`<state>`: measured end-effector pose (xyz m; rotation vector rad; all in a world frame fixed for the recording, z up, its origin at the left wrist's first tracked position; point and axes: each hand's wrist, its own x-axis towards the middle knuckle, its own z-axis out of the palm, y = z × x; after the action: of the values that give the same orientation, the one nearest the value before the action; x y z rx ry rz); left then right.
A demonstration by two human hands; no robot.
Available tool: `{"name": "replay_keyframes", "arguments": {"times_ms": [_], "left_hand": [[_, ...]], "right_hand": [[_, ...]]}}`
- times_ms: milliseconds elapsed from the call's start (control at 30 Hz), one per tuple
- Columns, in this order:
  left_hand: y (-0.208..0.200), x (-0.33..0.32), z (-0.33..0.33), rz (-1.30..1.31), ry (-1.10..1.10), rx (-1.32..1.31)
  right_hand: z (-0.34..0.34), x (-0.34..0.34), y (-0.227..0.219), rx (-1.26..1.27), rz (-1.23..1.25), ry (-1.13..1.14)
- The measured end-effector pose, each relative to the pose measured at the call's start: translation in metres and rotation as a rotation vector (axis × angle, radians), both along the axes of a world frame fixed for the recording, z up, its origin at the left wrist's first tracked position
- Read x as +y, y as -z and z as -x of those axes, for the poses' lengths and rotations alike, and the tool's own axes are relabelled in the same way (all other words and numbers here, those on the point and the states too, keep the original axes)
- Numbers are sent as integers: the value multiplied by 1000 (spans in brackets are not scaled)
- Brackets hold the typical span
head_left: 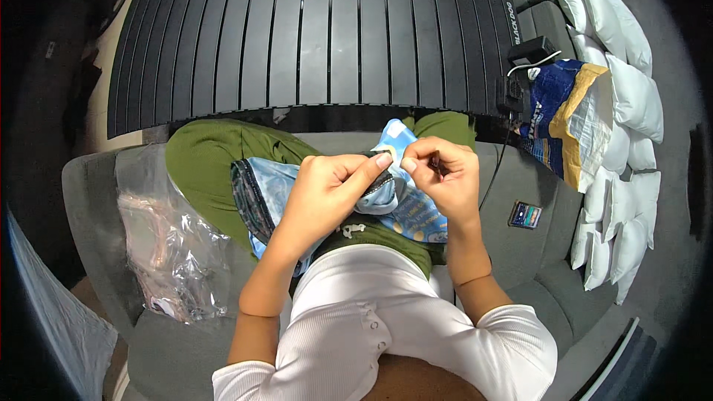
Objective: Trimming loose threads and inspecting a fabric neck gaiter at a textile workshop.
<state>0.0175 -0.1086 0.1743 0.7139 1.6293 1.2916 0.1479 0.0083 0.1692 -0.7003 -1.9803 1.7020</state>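
Blue patterned cloth point(416, 212) on lap, grey sofa point(520, 252) beneath.

seated on a couch point(535, 252), lap in the middle. on the lap, a folded cloth point(416, 212), with the left hand point(327, 193) and right hand point(445, 174) on top of it, fingertips meeting. to the left on the couch, a plastic bag point(171, 245). to the right, a small card point(525, 214); behind it, a sack point(572, 115). farther right, pillows point(631, 104). ahead of the knees, a slatted surface point(319, 30).
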Motion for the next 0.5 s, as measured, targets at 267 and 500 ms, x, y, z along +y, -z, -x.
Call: {"name": "replay_keyframes", "arguments": {"times_ms": [267,500], "left_hand": [[7,-1,-2,-19,-36,-1],[9,2,-4,29,-20,80]], "right_hand": [[7,-4,-11,42,-421,-50],[5,3,-5,54,-779,-160]]}}
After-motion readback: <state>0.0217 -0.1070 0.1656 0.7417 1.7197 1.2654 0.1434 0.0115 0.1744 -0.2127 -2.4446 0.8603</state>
